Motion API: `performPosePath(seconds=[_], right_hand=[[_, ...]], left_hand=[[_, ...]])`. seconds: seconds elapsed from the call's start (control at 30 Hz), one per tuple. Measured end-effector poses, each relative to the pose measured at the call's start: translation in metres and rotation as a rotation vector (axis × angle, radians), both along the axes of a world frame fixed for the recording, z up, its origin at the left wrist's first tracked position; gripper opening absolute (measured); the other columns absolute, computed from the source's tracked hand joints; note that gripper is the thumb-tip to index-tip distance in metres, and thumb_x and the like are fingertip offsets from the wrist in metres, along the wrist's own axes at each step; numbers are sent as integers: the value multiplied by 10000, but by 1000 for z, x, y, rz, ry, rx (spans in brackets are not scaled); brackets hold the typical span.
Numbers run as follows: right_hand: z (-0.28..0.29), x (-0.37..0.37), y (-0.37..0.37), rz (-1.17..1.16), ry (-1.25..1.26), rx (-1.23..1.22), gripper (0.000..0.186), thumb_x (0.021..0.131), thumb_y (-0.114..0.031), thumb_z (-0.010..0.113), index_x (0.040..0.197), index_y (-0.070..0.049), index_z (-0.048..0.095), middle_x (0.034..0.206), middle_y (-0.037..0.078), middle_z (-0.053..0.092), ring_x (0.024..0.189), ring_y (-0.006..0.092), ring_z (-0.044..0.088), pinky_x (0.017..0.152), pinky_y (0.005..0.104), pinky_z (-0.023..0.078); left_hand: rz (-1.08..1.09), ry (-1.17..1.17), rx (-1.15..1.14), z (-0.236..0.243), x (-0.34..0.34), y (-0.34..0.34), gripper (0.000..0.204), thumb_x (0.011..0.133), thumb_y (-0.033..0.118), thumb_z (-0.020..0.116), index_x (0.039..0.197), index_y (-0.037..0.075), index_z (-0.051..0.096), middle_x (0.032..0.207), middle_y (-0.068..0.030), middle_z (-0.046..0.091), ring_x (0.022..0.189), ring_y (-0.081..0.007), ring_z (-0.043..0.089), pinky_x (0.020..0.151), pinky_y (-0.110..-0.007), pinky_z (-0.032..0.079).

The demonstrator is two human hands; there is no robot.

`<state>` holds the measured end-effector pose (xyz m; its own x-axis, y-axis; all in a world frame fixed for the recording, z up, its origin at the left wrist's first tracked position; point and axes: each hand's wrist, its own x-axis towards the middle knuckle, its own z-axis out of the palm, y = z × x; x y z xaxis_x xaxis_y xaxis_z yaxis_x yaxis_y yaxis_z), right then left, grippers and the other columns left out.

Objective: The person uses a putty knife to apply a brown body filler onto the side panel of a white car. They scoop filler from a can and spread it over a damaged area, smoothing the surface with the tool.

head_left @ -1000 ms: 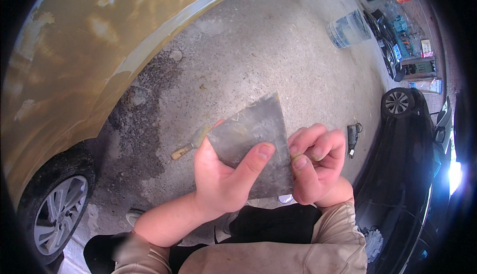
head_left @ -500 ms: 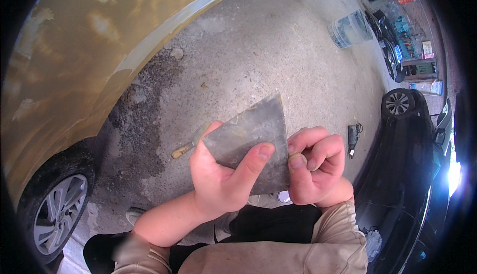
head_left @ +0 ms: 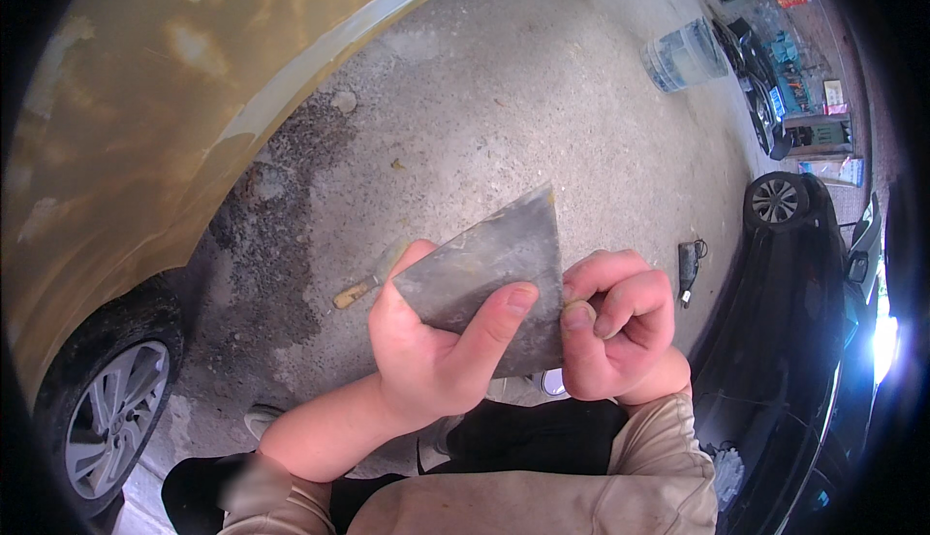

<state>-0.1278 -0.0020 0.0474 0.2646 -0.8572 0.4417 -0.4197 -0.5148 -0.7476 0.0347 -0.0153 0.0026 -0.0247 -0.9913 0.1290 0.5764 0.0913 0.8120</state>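
Note:
My left hand [head_left: 441,351] grips a flat, smudged grey plate [head_left: 475,244] with a slanted upper edge, its thumb pressed on the face. My right hand [head_left: 615,322] has curled fingers and pinches the plate's right edge between thumb and forefinger; anything else in that pinch is too small to make out. Beyond my left fingers a scraper with a wooden handle [head_left: 349,295] lies on the concrete floor, its blade partly hidden.
A yellowish, patchy car panel [head_left: 136,89] and wheel [head_left: 116,419] stand on my left. A dark car [head_left: 785,341] stands on my right. A translucent bucket [head_left: 683,55] sits farther off, and a black tool [head_left: 690,268] lies beside the dark car.
The plate's top corner has moved a little to the right. My left hand has shifted slightly left, and my right hand still pinches the edge, a little farther left than before.

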Motion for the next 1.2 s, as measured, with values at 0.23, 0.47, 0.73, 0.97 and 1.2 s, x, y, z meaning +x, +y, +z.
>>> performPosePath(seconds=[0.23, 0.47, 0.73, 0.97, 1.2], right_hand=[[0, -1, -1, -7, 40, -45, 299, 748, 97, 647, 879, -78, 444, 875, 148, 633, 674, 151, 605, 579, 246, 484], [0, 0, -2, -10, 25, -48, 298, 743, 99, 651, 877, -77, 452, 871, 142, 634, 683, 154, 613, 581, 243, 486], [-4, 1, -4, 75, -14, -68, 302, 748, 132, 610, 893, -63, 430, 814, 137, 617, 638, 187, 611, 533, 280, 474], [-3, -3, -4, 53, -28, 57, 306, 776, 148, 557, 914, -66, 386, 878, 154, 594, 710, 178, 608, 625, 271, 487], [-15, 1, -1, 36, -452, 42, 264, 855, 100, 509, 947, -83, 341, 941, 155, 531, 772, 197, 621, 692, 305, 517]], left_hand=[[5, -40, -12, -1, 0, 0, 228, 834, 53, 714, 909, -33, 516, 825, -71, 651, 732, -74, 583, 625, -225, 464], [1, -31, -10, -1, 1, -1, 233, 833, 52, 712, 919, -34, 514, 833, -73, 656, 749, -76, 591, 637, -227, 473], [2, -188, -80, -5, 4, -1, 238, 827, 73, 724, 918, -28, 527, 815, -59, 653, 719, -78, 589, 617, -230, 465], [-45, 46, 31, -5, -3, -3, 186, 853, 61, 689, 949, -24, 555, 855, -44, 647, 757, -73, 581, 656, -227, 460], [-86, 172, 51, -2, -6, -4, 183, 879, 49, 653, 1026, -16, 565, 906, -31, 637, 798, -68, 573, 689, -226, 457]])
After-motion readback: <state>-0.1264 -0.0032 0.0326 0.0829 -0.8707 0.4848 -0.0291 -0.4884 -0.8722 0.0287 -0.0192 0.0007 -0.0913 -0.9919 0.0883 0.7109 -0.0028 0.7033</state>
